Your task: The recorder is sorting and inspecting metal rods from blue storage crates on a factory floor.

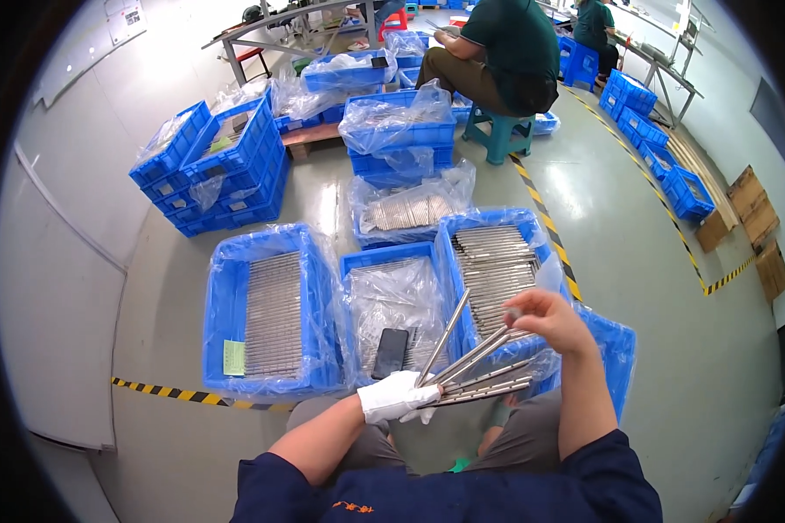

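Observation:
My left hand (pixel 399 397), in a white glove, is closed round the lower ends of several shiny metal rods (pixel 473 356). The rods fan out to the upper right; one of them stands steeper than the others. My right hand (pixel 549 319) is bare and pinched by the upper rod ends. Something small and greyish shows at its fingertips, too small to name. Behind it, a blue crate (pixel 467 307) lined with clear plastic holds many stacked rods. A black phone (pixel 391 352) lies on plastic film in the middle crate (pixel 349 261).
To the left, a blue crate (pixel 221 305) holds rows of rods and a green slip (pixel 234 358). Stacked blue crates (pixel 235 187) stand farther back. A person (pixel 510 52) sits on a green stool (pixel 497 135). Black-and-yellow tape (pixel 556 248) marks the floor.

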Available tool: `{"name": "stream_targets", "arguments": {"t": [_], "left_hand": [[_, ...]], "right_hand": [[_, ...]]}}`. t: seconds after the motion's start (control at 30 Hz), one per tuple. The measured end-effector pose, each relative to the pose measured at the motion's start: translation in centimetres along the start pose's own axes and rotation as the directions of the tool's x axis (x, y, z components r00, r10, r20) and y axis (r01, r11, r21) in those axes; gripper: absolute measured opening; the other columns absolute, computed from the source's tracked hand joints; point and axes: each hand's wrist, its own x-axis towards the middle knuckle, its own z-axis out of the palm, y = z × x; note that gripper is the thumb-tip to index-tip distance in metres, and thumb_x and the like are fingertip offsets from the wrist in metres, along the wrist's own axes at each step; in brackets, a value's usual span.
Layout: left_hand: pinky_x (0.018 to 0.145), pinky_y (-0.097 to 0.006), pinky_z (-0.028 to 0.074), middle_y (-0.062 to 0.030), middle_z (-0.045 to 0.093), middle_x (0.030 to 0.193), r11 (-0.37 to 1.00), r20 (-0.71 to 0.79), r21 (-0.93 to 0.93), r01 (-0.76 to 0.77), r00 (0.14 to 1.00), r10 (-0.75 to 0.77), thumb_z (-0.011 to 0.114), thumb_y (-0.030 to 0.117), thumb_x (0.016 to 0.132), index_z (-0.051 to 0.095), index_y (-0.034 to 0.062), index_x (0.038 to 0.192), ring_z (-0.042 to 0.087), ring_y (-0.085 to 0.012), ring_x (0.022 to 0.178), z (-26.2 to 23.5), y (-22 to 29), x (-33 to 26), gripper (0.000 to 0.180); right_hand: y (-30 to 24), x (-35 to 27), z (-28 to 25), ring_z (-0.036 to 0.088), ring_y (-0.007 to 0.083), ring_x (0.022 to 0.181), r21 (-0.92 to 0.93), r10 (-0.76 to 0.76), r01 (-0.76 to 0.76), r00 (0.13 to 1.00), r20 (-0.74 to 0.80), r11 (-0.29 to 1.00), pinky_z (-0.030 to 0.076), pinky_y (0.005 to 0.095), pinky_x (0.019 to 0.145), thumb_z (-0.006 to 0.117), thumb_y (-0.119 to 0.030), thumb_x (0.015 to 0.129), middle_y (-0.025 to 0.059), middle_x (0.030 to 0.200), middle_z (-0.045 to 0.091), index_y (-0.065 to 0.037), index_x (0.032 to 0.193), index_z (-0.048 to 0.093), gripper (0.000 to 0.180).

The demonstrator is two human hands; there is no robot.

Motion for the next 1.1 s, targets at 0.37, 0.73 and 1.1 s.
{"name": "stream_targets", "arguments": {"t": [0.37,0.73,1.1], "left_hand": [[0.043,-0.023,0.033,0.0,0.052,0.055,0.992,0.166,0.122,-0.022,0.986,0.002,0.049,0.041,0.085,0.054,0.0083,0.068,0.042,-0.0079,0.045,1.0,0.0,0.0,0.037],[0.053,-0.024,0.039,0.0008,0.055,0.061,0.996,0.171,0.083,0.039,0.984,-0.053,0.052,0.037,0.084,0.057,0.006,0.076,0.047,-0.0072,0.057,1.4,-0.5,0.3,0.032],[0.042,-0.023,0.035,0.0005,0.053,0.061,0.984,0.216,-0.18,-0.003,0.976,0.042,0.053,0.037,0.083,0.053,0.0072,0.106,0.044,-0.0061,0.047,3.6,-1.2,0.1,0.038]], "right_hand": [[3.1,1.5,0.3,0.06,0.0187,0.081,0.39,0.06,-0.133,0.979,0.194,0.911,0.049,0.0325,0.079,0.054,-0.008,0.08,0.0084,0.092,0.059,-0.002,0.103,0.053,0.023],[0.6,0.9,0.1,0.058,0.0108,0.078,0.011,0.028,-0.031,0.976,0.216,0.999,0.047,0.0229,0.073,0.067,0.002,0.069,0.0054,0.086,0.061,-0.002,0.097,0.058,0.03],[3.4,1.8,-5.8,0.06,0.022,0.078,0.548,-0.147,0.208,0.977,-0.154,0.81,0.051,0.0358,0.075,0.051,-0.011,0.086,0.0112,0.086,0.059,-0.002,0.106,0.05,0.022]]}}
